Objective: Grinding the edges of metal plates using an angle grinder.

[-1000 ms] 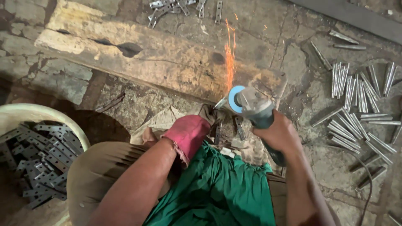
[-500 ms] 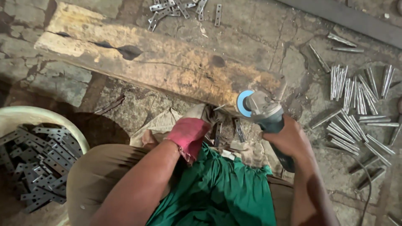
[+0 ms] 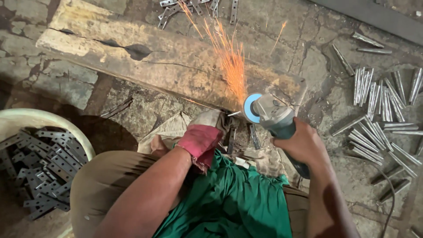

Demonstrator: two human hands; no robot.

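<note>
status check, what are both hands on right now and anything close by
Right hand gripping angle grinder, sparks flying. Left hand, red cloth wrap, pinning small metal piece at wooden beam. Tub of metal strips left, rods right.

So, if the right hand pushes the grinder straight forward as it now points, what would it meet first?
Probably the wooden beam just beyond the disc; the right hand aims the grinder up-left toward it. Depth is unclear.

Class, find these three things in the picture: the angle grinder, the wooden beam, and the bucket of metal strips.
angle grinder (image 3: 275, 117): head view, on its grey gear housing.
wooden beam (image 3: 167, 61): head view, on its bare top face.
bucket (image 3: 48, 118): head view, on its pale rim.
</note>
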